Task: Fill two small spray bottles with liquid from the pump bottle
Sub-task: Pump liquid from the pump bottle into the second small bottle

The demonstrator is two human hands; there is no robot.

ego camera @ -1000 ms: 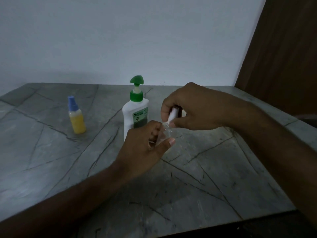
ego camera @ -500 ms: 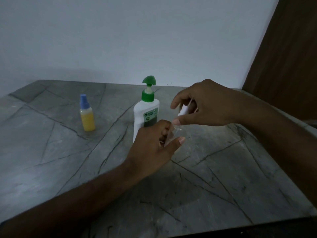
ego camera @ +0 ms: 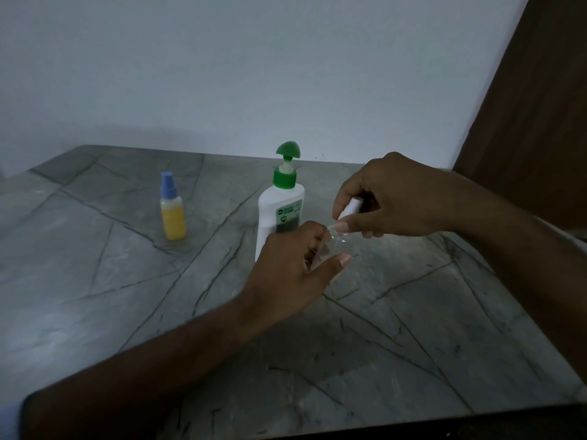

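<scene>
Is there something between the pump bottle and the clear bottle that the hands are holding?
Nothing visible. The clear bottle, in the left hand, is right beside the pump bottle; the right hand grips its white cap.

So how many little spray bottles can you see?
2. The yellow spray bottle stands left of the pump bottle; the clear spray bottle is held in both hands.

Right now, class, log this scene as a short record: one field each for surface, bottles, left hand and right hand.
surface: grey veined stone tabletop
pump bottle: white, green pump, upright, behind the hands
filled spray bottle: yellow liquid, blue cap, standing alone on the left
clear spray bottle, looks empty, held upright
left hand: grips the clear bottle's body
right hand: pinches the white spray top at the neck
</scene>
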